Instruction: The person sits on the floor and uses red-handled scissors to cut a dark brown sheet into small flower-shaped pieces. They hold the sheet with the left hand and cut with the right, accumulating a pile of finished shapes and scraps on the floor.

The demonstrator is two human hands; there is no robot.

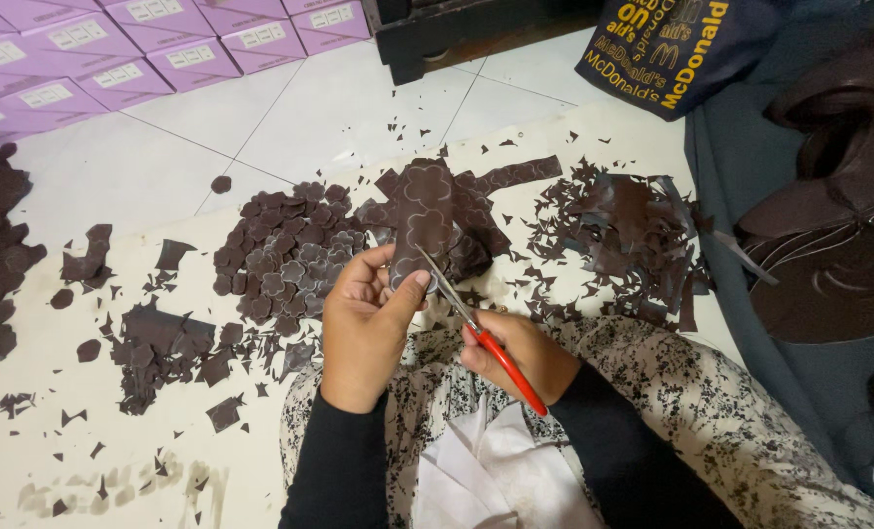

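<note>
My left hand (366, 318) pinches a strip of dark brown material (425, 216) marked with pale flower outlines, holding it upright above the floor. My right hand (517, 351) grips red-handled scissors (476, 328), and the blades meet the strip's lower edge beside my left thumb. A heap of cut brown flower shapes (285, 250) lies just beyond my left hand. Both sleeves are black.
Brown offcuts (628, 240) are piled at the right, more scraps (158, 348) at the left, all on a cream floor sheet (84, 460). Purple boxes (114, 59) are stacked at the back left. A dark printed bag (672, 44) and dark material (839, 186) sit right.
</note>
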